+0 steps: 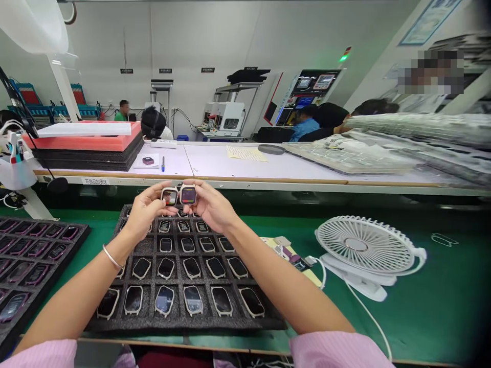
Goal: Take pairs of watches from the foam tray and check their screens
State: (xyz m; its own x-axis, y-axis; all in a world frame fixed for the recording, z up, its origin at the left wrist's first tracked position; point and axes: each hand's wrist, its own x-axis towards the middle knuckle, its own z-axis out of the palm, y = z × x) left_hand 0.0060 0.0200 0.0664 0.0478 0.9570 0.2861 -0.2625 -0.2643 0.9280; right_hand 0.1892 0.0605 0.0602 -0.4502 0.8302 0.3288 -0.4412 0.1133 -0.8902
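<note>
My left hand (148, 209) pinches a pale-framed smartwatch (169, 197) by its edges, its screen lit and partly red. Right beside it, my right hand (210, 204) grips a second smartwatch (188, 195), also lit, with coloured marks on a dark display. Both watches are held up side by side over the far end of a black foam tray (149, 323). In the tray's compartments lie several similar watch bodies, such as the dark-screened watch (193, 299) in the front row. My forearms reach across both sides of the tray.
A second foam tray (82, 230) of purple-framed watches lies at left. At right stand a white fan (356, 245) and its cable. A raised shelf (207, 163) crosses behind, bearing red and black foam (84, 153), a blue pen (163, 163) and wrapped trays (353, 158). Other people sit beyond.
</note>
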